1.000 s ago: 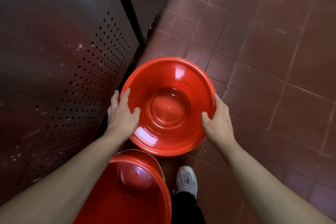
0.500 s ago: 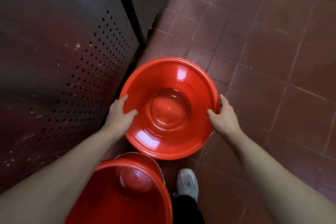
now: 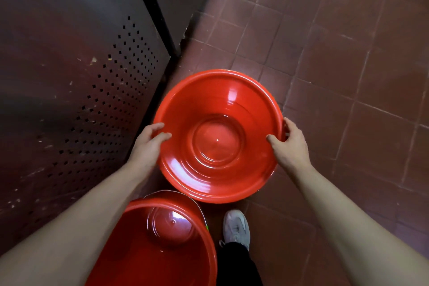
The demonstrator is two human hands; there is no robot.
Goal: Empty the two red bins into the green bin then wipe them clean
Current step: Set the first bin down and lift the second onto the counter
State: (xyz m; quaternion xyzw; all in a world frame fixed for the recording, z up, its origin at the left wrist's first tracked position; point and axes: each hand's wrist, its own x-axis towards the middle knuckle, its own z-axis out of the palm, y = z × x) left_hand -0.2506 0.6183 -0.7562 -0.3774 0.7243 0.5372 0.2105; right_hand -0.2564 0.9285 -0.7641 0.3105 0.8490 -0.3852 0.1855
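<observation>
Red basins (image 3: 218,100) (image 3: 130,262); reddish-brown tiled floor (image 3: 348,76); grey panel (image 3: 69,76) (dotted perforations); white shoe (image 3: 236,227).

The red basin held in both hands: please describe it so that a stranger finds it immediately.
Start at the perforated metal panel on the left and follow its foot to the tiled floor. The upper red basin is there, gripped at its rim by the left hand and right hand. The lower red basin, beside a grey shoe, is unheld.

A single head-worn wide-angle camera looks steeply down at the tiled floor (image 3: 336,65), close above a red basin (image 3: 218,100). A perforated metal panel (image 3: 69,76) stands left of the basin; a shoe (image 3: 236,227) lies below it.
</observation>
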